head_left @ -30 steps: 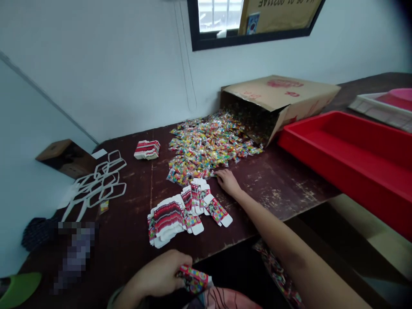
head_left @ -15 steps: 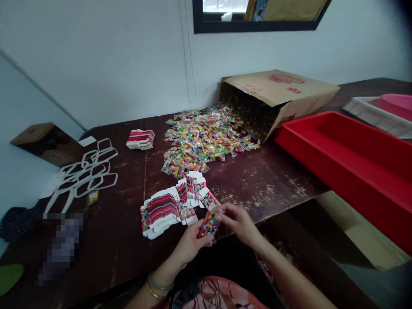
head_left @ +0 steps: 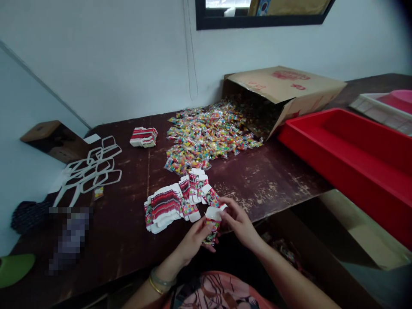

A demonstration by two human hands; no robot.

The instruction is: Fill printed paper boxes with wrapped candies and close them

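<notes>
My left hand (head_left: 192, 240) grips a small printed paper box (head_left: 212, 225) upright at the table's front edge. My right hand (head_left: 238, 221) pinches the box's white top flap from the right side. Just beyond the hands lies a fanned pile of flat red-and-white box blanks (head_left: 174, 206). Farther back, a heap of small colourful candy packets (head_left: 209, 139) spills out of a tipped cardboard carton (head_left: 289, 92).
A red plastic tray (head_left: 354, 150) stands on the right, with a white tray and a pink lid (head_left: 397, 101) behind it. A small stack of blanks (head_left: 143, 136) and white cardboard offcuts (head_left: 92, 169) lie at the left. A wooden block (head_left: 53, 137) sits against the wall.
My right hand came back from the candy heap to the small box. My left hand lifted the box from my lap to the table edge; the box now stands upright with its flap raised.
</notes>
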